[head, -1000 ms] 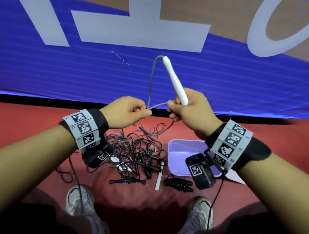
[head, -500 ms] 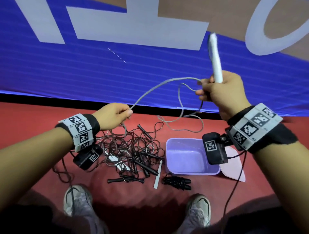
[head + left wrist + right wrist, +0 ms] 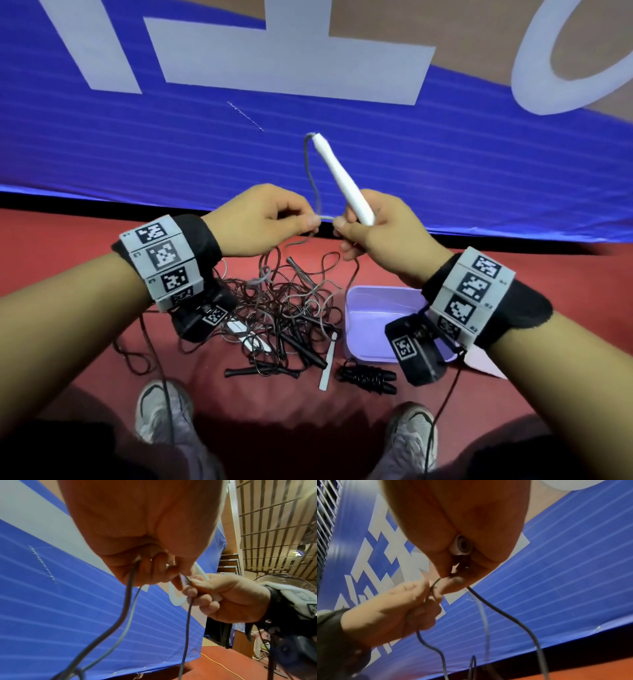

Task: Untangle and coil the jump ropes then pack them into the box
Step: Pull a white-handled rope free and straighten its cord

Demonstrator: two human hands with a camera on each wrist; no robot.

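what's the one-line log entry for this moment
left hand: pinches grey rope | right hand: grips white handle | box: empty

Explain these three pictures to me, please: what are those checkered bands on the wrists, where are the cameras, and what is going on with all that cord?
No robot here: a person works with bare hands, wearing marker bands and a small camera on each wrist, plus one on the head. The wide picture is from the head camera, looking down; the other two look along each hand from the wrist.

The right hand grips a white handle of a jump rope and pinches its grey cord. The left hand pinches the same cord close by.

On the red floor lie a tangle of ropes, a coiled black rope and a lilac box, which looks empty where it shows.
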